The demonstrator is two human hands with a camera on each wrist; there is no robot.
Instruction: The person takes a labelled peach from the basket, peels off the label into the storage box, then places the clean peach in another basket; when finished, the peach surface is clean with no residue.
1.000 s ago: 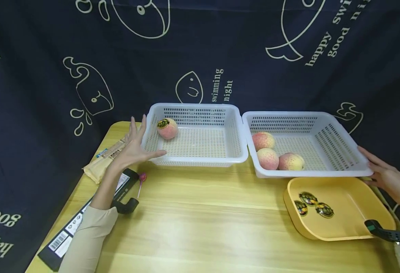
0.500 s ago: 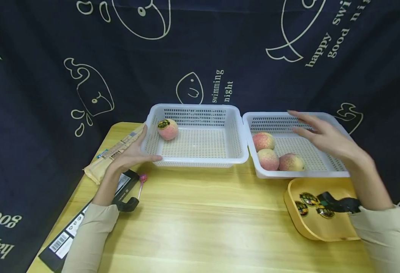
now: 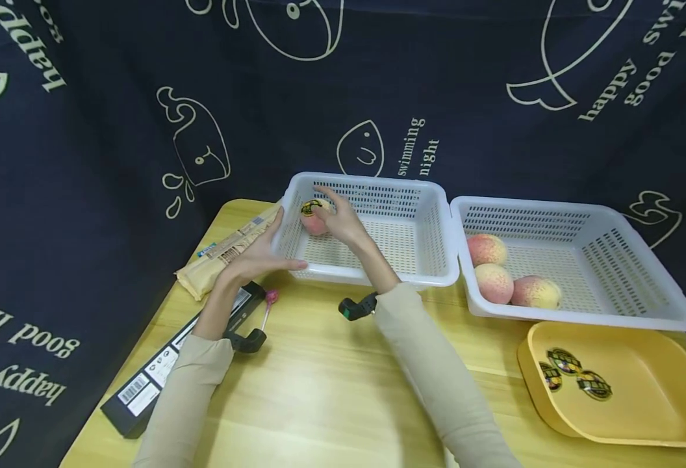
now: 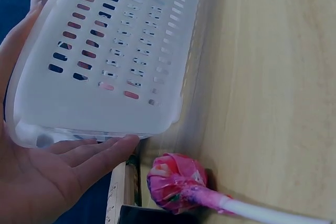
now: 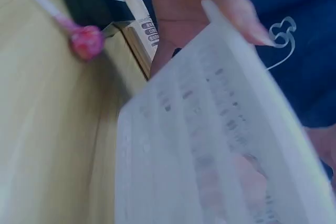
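Observation:
A peach (image 3: 314,225) with a black-and-gold sticker lies at the left end of the left white plastic basket (image 3: 372,274). My right hand (image 3: 345,221) reaches into this basket over the peach, fingers spread, with the thumb overlapping the fruit. Whether it touches the peach I cannot tell. My left hand (image 3: 256,260) rests against the basket's left front corner, thumb along the front rim and straight fingers along the end wall. In the left wrist view those fingers (image 4: 100,158) lie against the slotted basket's end. Several slots show pink behind them.
The right white basket (image 3: 618,318) holds three peaches (image 3: 495,284). Before it stands a yellow tray (image 3: 647,416) with three oval stickers (image 3: 593,385) on it. At left lie a beige packet (image 3: 208,270), a black box (image 3: 167,364) and a pink lollipop (image 3: 271,298).
My right hand has left the right basket's far end, crossed leftward above it and come to the peach in the left basket. My left hand stays at its corner. The head view has shifted left.

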